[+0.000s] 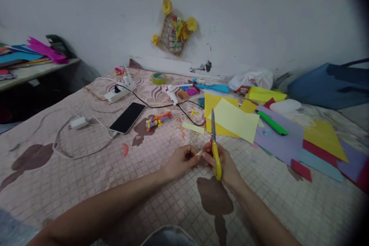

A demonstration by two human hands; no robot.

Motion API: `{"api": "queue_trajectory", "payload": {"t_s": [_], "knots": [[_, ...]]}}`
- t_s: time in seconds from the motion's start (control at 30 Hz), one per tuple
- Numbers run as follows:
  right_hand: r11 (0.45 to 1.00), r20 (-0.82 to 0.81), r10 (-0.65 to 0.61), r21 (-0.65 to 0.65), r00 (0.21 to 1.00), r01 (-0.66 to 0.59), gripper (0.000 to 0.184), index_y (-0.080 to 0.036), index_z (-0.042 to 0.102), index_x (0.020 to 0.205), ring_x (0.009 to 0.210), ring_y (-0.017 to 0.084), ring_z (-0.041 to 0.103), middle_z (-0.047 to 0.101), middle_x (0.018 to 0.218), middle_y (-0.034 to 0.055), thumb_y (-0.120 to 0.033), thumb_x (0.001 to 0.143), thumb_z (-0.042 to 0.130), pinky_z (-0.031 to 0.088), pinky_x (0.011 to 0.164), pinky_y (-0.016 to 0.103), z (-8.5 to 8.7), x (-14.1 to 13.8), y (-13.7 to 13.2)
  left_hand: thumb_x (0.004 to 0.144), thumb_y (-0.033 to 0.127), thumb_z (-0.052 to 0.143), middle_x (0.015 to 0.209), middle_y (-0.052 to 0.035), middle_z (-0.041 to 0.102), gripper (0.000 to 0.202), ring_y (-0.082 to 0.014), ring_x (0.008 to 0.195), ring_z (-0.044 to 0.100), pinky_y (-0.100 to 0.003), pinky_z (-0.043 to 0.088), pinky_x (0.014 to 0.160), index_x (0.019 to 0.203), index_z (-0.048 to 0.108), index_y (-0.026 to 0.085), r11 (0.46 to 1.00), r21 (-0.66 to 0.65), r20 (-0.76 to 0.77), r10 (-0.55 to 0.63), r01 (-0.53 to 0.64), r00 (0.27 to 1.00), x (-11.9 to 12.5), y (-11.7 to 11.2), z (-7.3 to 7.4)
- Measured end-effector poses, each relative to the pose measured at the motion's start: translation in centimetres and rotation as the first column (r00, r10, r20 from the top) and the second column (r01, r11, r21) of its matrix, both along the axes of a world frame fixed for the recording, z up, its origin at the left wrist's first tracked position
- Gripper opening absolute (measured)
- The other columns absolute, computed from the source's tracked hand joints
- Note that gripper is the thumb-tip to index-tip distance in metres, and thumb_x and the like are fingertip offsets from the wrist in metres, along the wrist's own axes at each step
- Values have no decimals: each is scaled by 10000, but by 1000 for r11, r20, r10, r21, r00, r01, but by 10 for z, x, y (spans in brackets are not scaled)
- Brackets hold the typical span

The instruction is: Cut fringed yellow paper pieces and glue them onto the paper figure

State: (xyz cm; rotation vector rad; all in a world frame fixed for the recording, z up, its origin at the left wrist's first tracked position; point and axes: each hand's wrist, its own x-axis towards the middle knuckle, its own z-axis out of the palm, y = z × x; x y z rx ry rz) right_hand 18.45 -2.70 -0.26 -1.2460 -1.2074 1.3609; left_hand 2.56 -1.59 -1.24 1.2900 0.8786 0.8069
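My right hand is closed around yellow-handled scissors, whose shut blades point up and away from me. My left hand pinches a tiny pale yellow paper scrap; the right fingertips touch the same scrap. Both hands meet low over the patterned pink bedsheet. Just beyond them lie a pale yellow paper strip and a stack of yellow sheets.
Coloured papers and a green marker spread to the right. A glue gun, phone, charger, power strip, tape roll and small paper craft lie further back. A blue bag stands far right.
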Motion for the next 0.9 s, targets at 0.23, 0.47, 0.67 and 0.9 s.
{"api": "queue_trajectory", "payload": {"t_s": [0.23, 0.47, 0.67, 0.9], "knots": [[997, -43, -76, 24, 996, 77, 302, -191, 529, 870, 465, 85, 449, 514, 609, -50, -384, 711, 697, 375, 435, 219, 4, 1, 1, 762, 445, 619, 616, 9, 561, 327, -86, 518, 509, -226, 414, 532, 713, 489, 149, 999, -53, 100, 5, 0, 995, -4, 2, 1], [996, -44, -88, 15, 995, 89, 332, -196, 536, 856, 465, 72, 446, 522, 674, -50, -371, 658, 737, 357, 418, 207, 9, -2, -3, 793, 418, 596, 634, 5, 561, 297, -84, 535, 509, -225, 418, 542, 736, 503, 142, 999, -21, 79, -28, 29, 996, -4, 0, 1], [998, -50, -62, -7, 997, 62, 326, -188, 523, 836, 451, 61, 432, 508, 653, -63, -337, 645, 742, 349, 411, 197, 8, -3, -5, 777, 444, 604, 602, 26, 543, 308, -88, 527, 512, -218, 409, 529, 766, 528, 146, 1000, -16, 40, 1, -1, 999, -4, 1, 0], [999, -54, -53, -11, 997, 52, 339, -188, 517, 891, 454, 70, 451, 498, 637, -59, -392, 689, 698, 361, 405, 195, 4, 0, -6, 744, 441, 634, 554, 32, 542, 313, -82, 495, 499, -211, 398, 509, 703, 520, 152, 999, -49, 41, 8, -6, 999, -5, 5, 2]]}}
